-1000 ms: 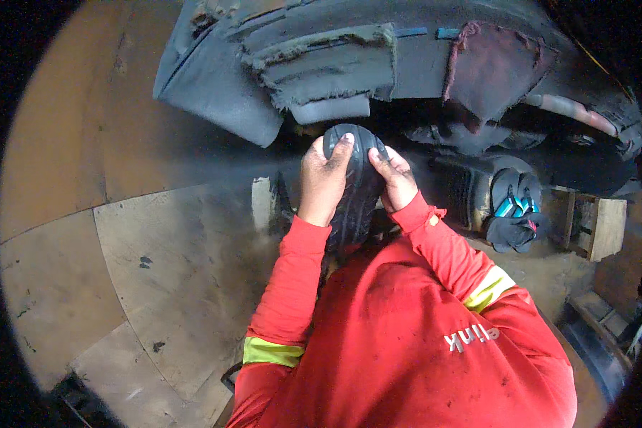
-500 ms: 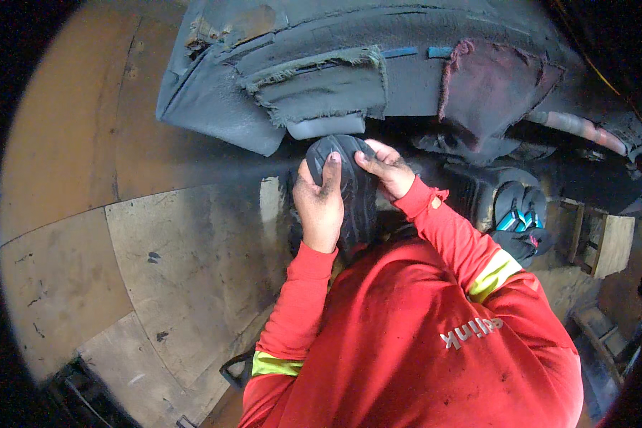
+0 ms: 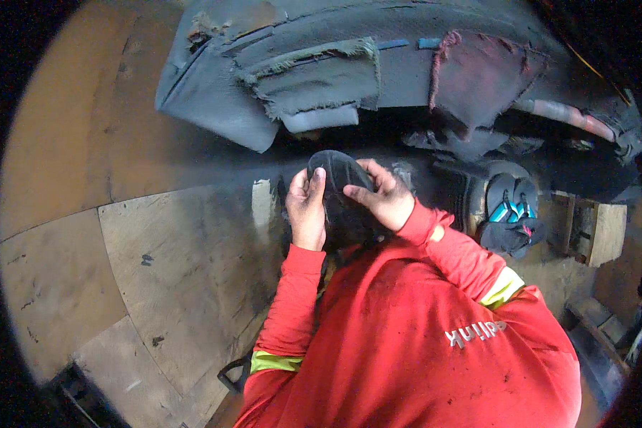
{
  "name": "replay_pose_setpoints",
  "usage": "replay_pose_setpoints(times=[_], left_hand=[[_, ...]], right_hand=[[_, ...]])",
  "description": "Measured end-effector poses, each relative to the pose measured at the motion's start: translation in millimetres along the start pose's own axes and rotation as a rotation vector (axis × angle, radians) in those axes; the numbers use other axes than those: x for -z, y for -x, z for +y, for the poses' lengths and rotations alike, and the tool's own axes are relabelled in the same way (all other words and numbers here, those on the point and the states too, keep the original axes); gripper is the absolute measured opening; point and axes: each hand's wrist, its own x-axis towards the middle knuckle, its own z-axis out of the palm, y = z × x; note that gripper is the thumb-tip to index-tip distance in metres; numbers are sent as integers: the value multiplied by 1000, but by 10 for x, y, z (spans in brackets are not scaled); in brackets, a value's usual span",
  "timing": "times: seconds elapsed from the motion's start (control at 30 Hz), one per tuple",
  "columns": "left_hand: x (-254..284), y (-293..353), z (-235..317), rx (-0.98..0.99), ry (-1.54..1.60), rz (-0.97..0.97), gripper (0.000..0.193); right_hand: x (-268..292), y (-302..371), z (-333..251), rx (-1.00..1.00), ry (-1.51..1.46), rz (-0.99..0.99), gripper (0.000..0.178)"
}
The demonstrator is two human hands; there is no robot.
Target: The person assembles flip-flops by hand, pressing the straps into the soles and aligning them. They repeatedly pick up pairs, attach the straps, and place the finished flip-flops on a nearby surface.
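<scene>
Both hands hold a dark flip-flop (image 3: 333,164) upright in front of my chest, its rounded end pointing away from me. My left hand (image 3: 307,207) grips its left edge, thumb on the near face. On the other side, my right hand (image 3: 386,196) has its thumb across the near face and its fingers behind the right edge. The lower part of the flip-flop is dark and merges with the shadow behind it. Just beyond it, a pale grey padded roll (image 3: 321,119) sticks out from under the dust-covered machine edge.
A dusty dark machine cover (image 3: 214,100) spans the far side, with a frayed grey cloth (image 3: 317,82) and a reddish cloth (image 3: 478,82) on it. Several black flip-flops with blue or pink parts (image 3: 510,203) lie at the right, near a wooden crate (image 3: 599,232). Wooden boards (image 3: 171,264) cover the left floor.
The flip-flop and both hands have come slightly nearer to me, away from the grey padded roll. My right thumb has shifted inward over the near face.
</scene>
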Motion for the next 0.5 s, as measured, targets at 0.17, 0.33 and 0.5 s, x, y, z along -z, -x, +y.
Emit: replay_pose_setpoints(times=[0.17, 0.33, 0.5], left_hand=[[162, 269, -401, -274, -610, -190, 98], [-32, 673, -765, -487, -1144, -558, 103], [-733, 433, -1122, -767, -1328, -875, 78]], right_hand=[[54, 292, 228, 163, 34, 298, 41], [819, 514, 793, 37, -567, 790, 18], [1739, 1153, 971, 54, -933, 1203, 18]])
